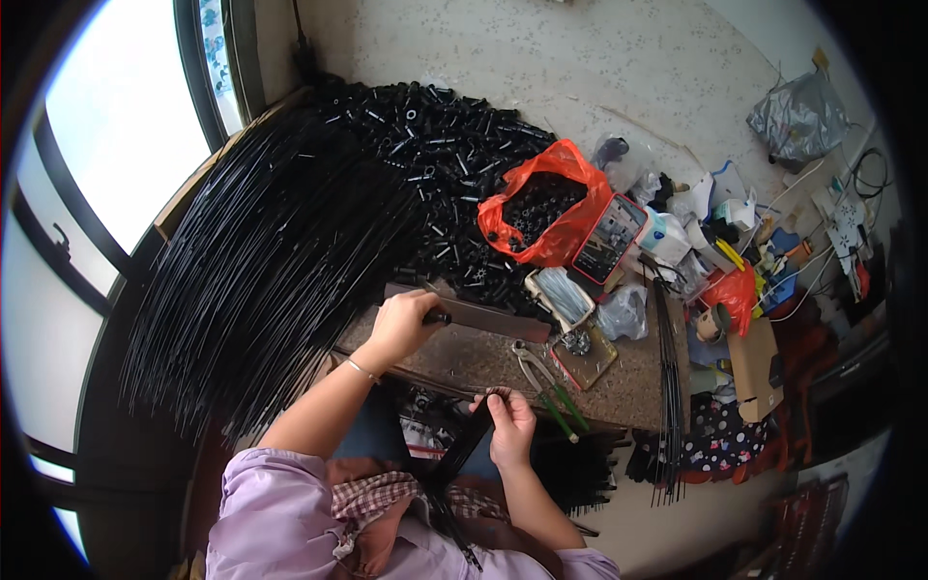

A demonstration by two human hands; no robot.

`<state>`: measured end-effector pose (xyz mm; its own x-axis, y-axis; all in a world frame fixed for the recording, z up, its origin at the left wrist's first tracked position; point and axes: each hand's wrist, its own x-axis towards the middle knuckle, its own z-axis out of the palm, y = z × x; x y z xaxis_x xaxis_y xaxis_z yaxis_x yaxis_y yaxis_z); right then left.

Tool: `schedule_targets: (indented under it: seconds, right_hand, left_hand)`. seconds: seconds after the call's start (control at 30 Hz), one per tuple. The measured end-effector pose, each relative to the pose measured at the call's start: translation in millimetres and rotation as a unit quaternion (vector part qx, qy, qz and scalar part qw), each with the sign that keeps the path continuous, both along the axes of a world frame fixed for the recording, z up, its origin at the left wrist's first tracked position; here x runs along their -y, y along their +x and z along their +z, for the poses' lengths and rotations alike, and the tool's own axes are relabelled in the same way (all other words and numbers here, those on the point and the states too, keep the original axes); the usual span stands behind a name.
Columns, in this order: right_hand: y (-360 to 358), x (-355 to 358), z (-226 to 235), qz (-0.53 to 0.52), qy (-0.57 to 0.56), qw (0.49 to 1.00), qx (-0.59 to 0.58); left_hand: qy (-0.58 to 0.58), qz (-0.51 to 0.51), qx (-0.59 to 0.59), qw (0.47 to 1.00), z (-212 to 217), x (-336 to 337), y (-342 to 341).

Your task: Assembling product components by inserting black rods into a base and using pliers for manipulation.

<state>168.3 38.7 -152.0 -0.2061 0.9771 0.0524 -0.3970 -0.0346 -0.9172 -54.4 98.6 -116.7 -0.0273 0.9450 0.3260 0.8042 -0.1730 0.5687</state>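
Note:
My left hand [398,327] is over the table's near edge, fingers curled round a short black tube-like piece [438,317]. It resembles the many pieces in the black heap [464,164] beyond. Lower and to the right, my right hand [509,427] grips the upper end of a bundle of thin black rods [462,452], thumb on top. The bundle slants down over my lap, and its individual rods are hard to make out. Beside my left hand lies a long flat metal bar [493,319]. Pliers with green handles [551,387] lie to the right, nearer my right hand.
A large sheaf of long black rods [261,261] spreads at left by the window. An orange-red bag [491,211] holds small black parts, with a phone [607,240] propped against it. Clutter and a cardboard box [756,372] stand right. More rods [669,387] hang over the table's right end.

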Motion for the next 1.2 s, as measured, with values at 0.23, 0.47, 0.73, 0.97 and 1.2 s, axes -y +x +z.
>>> schedule_targets:
  seconds: [0.23,0.47,0.73,0.97,1.2]
  right_hand:
    - [-9,1,5,0.053,0.003,0.999,0.011]
    - [-15,16,5,0.046,-0.04,0.998,-0.03]
    - [-31,28,1,-0.001,0.0,0.999,-0.036]
    - [-36,23,-2,-0.001,-0.011,0.999,-0.036]
    - [-36,18,-7,0.012,-0.023,0.999,-0.041]
  left_hand:
    - [-0.068,-0.02,0.344,0.936,-28,60,13]
    - [-0.232,-0.105,0.796,0.549,-37,95,25]
    - [-0.216,-0.159,0.835,0.481,-30,90,41]
    - [-0.222,-0.174,0.814,0.507,-34,85,37]
    - [-0.209,-0.141,0.801,0.544,-31,83,37]
